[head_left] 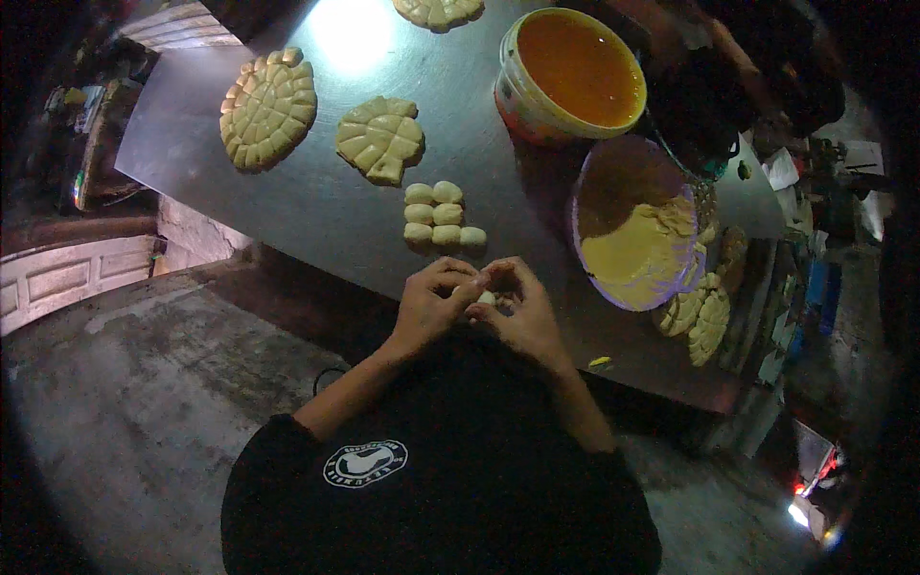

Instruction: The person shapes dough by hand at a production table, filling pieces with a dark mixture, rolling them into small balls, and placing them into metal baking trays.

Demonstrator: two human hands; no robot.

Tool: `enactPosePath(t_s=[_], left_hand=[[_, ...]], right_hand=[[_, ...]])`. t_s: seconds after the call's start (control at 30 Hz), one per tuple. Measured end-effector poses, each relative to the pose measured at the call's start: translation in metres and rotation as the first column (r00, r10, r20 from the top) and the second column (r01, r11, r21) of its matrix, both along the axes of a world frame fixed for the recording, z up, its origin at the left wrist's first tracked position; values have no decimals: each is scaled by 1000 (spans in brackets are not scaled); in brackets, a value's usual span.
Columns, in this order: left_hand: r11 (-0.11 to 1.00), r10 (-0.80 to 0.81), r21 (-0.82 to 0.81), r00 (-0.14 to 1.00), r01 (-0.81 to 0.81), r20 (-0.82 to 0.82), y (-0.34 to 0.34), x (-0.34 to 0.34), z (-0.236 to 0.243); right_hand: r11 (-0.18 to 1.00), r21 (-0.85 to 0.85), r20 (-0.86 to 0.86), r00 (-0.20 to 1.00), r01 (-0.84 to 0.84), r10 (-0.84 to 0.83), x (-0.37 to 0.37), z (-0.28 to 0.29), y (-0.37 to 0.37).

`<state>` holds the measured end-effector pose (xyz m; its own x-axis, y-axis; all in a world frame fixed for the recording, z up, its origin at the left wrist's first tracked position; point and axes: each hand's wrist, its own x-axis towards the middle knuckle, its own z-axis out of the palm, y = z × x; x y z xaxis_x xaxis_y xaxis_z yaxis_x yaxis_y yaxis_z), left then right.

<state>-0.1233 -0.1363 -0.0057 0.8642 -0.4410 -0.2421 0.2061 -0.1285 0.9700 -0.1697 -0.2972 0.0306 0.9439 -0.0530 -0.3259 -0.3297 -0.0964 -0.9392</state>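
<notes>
My left hand (pixel 443 297) and my right hand (pixel 510 305) meet near the front edge of the steel table, fingers curled around a small pale dough piece (pixel 486 298), which is partly hidden between them. Just beyond my fingers, several small pale dough pieces (pixel 447 213) lie grouped in short rows on the table (pixel 240 211). Farther back lie a scored, fan-shaped flat dough piece (pixel 379 144) and an oval one (pixel 268 107) cut into segments.
A bucket of orange liquid (pixel 580 72) stands at back right, beside a purple-rimmed basin with yellow powder (pixel 632 249). More scored dough (pixel 707 321) lies at the right, another piece (pixel 436 11) at the far back. Another person's arm (pixel 700 48) is beyond the bucket.
</notes>
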Motion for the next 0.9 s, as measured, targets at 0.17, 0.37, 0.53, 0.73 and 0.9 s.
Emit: enactPosePath(t_s=[0.17, 0.37, 0.53, 0.73, 0.9], left_hand=[[974, 206, -60, 962, -220, -178, 14, 45, -9], [975, 21, 209, 972, -71, 235, 34, 128, -27], [957, -265, 237, 844, 169, 466, 16, 152, -63], [900, -401, 353, 803, 255, 441, 12, 141, -62], [907, -20, 342, 785, -247, 619, 36, 165, -45]], right_hand=[[969, -242, -76, 997, -51, 34, 54, -38, -10], [805, -589, 122, 993, 74, -2, 92, -87, -21], [913, -406, -146, 983, 40, -108, 108, -78, -12], [645, -750, 244, 967, 146, 65, 120, -87, -8], [875, -476, 168, 986, 93, -13, 219, -85, 23]])
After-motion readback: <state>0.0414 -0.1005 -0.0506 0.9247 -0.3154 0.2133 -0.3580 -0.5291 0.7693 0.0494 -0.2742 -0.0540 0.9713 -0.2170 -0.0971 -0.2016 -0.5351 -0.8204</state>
